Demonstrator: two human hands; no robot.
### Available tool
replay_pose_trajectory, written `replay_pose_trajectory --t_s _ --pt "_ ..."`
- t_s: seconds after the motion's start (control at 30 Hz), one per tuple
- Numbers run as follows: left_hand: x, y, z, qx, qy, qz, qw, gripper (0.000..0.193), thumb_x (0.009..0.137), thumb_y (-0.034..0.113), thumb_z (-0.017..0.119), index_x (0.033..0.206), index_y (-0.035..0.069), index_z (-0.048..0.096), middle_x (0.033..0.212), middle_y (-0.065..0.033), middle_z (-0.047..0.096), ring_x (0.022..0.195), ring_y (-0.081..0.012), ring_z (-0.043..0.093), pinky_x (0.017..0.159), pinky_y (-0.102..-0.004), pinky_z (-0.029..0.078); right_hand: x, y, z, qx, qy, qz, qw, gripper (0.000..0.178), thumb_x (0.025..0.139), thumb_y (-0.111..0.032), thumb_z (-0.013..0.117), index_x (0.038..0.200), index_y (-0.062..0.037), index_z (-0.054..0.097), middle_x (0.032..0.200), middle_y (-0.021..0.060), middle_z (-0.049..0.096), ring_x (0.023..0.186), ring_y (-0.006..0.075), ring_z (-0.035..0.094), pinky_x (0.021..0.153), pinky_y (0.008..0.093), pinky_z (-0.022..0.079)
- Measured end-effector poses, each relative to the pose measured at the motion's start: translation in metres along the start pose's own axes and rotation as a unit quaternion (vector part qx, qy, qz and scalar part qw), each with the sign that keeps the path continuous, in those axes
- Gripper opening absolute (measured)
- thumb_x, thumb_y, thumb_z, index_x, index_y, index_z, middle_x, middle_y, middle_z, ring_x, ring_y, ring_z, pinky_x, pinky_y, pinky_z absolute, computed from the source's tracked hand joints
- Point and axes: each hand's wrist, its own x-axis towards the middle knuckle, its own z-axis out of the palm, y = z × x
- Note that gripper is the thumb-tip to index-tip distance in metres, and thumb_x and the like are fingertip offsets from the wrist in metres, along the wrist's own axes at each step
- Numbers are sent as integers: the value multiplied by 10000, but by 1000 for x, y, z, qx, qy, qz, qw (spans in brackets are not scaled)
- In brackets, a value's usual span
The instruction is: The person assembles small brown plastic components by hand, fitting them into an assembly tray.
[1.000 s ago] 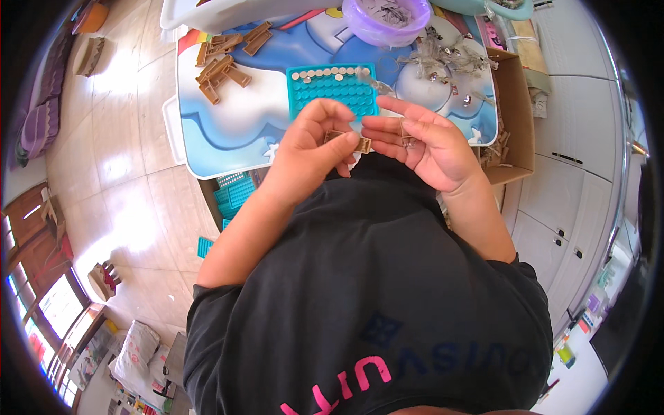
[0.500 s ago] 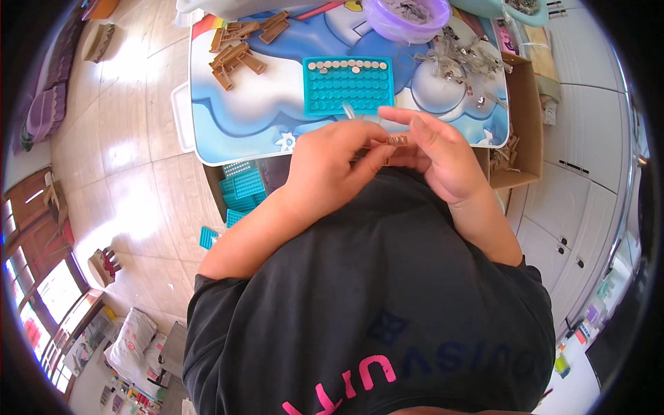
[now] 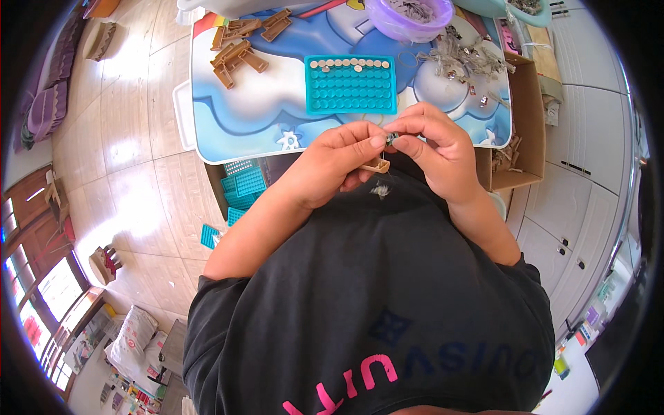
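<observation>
My left hand [image 3: 339, 152] is closed, with a small brown plastic casing [image 3: 375, 166] held under its fingers. Between the fingertips of both hands is a tiny dark-and-silver electronic part [image 3: 391, 138]. My right hand [image 3: 443, 149] pinches it between thumb and forefinger. A thin wire seems to run from this part down to the casing. Just below, a small pale translucent tuft [image 3: 380, 190] shows against my black shirt; I cannot tell whether it lies there or is in the air. Beyond my hands lies a teal tray [image 3: 351, 97] of round pockets, with several silvery discs [image 3: 349, 63] along its far side.
Brown plastic casings [image 3: 238, 62] lie at the table's far left. At the far right are a heap of small wired parts in clear film [image 3: 467, 59] and a purple basin [image 3: 446, 17]. A cardboard box [image 3: 526, 124] stands right of the table; teal trays [image 3: 245, 183] sit below its left side.
My left hand has turned, bringing the brown casing into view. My right thumb and forefinger have closed on the small part. A clear strip above my left fingers no longer shows; a pale tuft has appeared below.
</observation>
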Motion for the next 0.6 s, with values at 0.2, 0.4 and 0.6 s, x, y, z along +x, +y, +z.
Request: replay_pose_trajectory --t_s 0.2,0.4,0.6 --pt "6 -8 -13 -119 -102 -46 987 183 933 230 495 909 50 518 612 10 446 451 -34 341 393 -170 248 4 5 -1 -17 22 -7 1000 130 793 -85 668 902 -14 661 768 57 583 724 138 562 644 242 445" --pt "10 -8 -9 -88 -40 -31 995 196 927 227 497 962 35 511 579 3 421 448 -41 331 387 -176 244 6 3 5 23 36 19 999 124 819 -113 651 878 -3 657 764 63 585 675 139 567 601 245 447" --pt "9 -11 -14 -102 -65 -7 993 167 894 225 571 940 65 565 673 34 470 508 -18 382 410 -146 263 7 10 6 -8 38 2 999 146 839 -146 639 870 -5 658 770 64 590 683 138 564 612 242 444"
